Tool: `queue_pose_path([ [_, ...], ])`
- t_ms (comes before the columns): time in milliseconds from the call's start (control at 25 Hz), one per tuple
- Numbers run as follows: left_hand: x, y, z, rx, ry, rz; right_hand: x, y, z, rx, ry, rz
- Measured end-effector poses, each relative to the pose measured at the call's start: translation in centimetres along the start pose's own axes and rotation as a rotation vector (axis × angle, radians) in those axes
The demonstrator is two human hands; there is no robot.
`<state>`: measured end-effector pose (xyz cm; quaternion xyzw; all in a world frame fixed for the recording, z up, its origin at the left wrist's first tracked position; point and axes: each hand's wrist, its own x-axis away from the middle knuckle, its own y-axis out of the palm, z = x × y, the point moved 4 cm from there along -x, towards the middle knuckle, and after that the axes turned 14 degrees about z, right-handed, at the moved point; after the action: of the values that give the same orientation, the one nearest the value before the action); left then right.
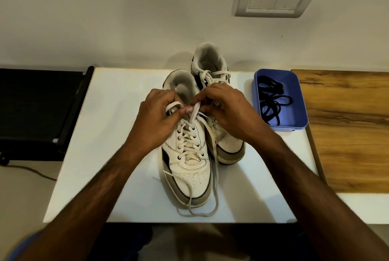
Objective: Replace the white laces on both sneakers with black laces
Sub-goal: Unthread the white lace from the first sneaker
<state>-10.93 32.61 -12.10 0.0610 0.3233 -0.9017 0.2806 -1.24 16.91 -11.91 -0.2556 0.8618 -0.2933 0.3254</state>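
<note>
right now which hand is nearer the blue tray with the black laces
Right. The right hand sits just left of the blue tray; the left hand is farther left, across the sneaker.

Bare forearms; no sleeves; blue clothing at lower left.

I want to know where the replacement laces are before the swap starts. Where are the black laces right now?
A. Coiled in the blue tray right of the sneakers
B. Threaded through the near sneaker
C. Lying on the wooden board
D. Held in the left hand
A: the black laces lie coiled in the blue tray, while both hands work the near sneaker's white lace.
</note>
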Motion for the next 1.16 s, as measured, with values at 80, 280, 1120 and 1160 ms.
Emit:
queue_pose_path([
  [80, -0.1, -0.3, -0.6, 0.16, -0.123, 0.038, 0.0, 0.1, 0.1, -0.001, 0.005, -0.007],
  [280, -0.9, -1.9, -1.4, 0.604, -0.292, 0.091, 0.0, 0.1, 0.2, -0.012, 0.02, -0.01],
  [1120, 0.4, -0.3, 0.0, -0.289, 0.232, 0.035, 0.0, 0.1, 0.2, -0.007, 0.025, 0.0],
  [1160, 0.5, 0.0, -0.3, -0.379, 0.287, 0.028, 0.0, 0.1, 0.2, -0.008, 0.023, 0.001],
])
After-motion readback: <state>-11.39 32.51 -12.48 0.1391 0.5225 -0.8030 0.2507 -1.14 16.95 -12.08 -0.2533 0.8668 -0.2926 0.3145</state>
